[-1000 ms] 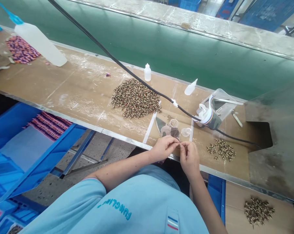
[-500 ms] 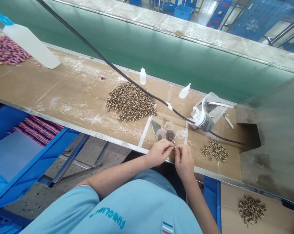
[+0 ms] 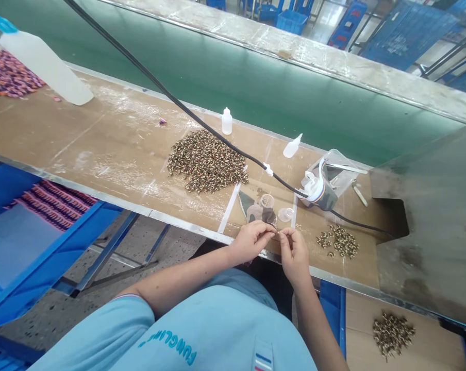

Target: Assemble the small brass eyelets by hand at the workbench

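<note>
Left hand (image 3: 252, 241): thumb and forefinger pressed together. Right hand (image 3: 295, 252): pinched likewise, tips just beside the left's, presumably for fine control; anything gripped there is too small to make out. Both at the near edge of the table (image 3: 120, 165), close to the body, likely for steadiness. Just beyond the left fingers: a camouflage cloth (image 3: 253, 211), flat. At its far edge, a clear cup (image 3: 267, 200); beside that, a clear dish (image 3: 286, 214); both seemingly placed for short reach. Right of the hands: a small pile (image 3: 346, 242) of curled pieces, handy to the right hand. Left and farther: a big pile (image 3: 207, 162) of similar pieces, apparently set apart to avoid mixing. Toward the back: one bottle (image 3: 227, 122), upright, and a nozzled bottle (image 3: 292, 148), tilted, both probably there to free the front.
</note>
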